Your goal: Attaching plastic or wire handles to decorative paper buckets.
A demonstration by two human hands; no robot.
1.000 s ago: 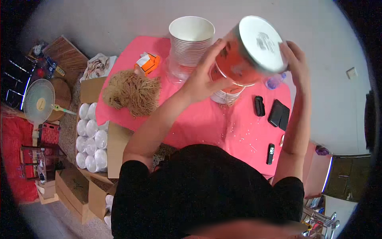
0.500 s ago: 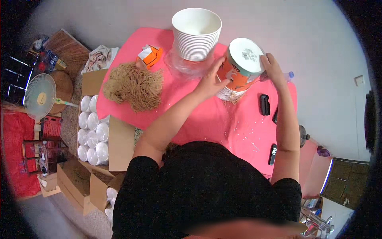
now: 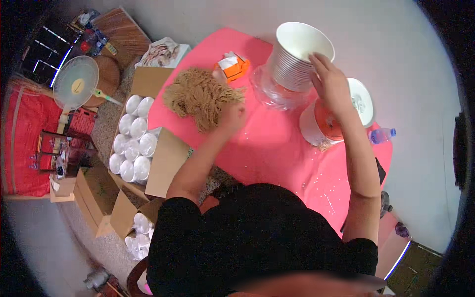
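- Fingers (image 3: 320, 63) of the right hand (image 3: 332, 85) are spread apart and rest against the rim and side of the tall stack of white paper cups (image 3: 297, 57), not clamped round it.
- That stack stands at the far side of the pink surface (image 3: 277, 148), on a crumpled clear plastic wrap (image 3: 269, 94).
- Just beneath the right wrist stands the orange-and-white round tub with a white lid (image 3: 341, 119), beside the stack.
- Left hand (image 3: 231, 116) is curled, fingers drawn together, at the near edge of the heap of tan dried noodle-like strands (image 3: 198, 95); whether it grips any strands cannot be told.
- A small orange box (image 3: 232, 67) lies between the heap and the stack.
- Open cardboard boxes of white lidded cups (image 3: 132, 141) stand on the floor left of the surface.
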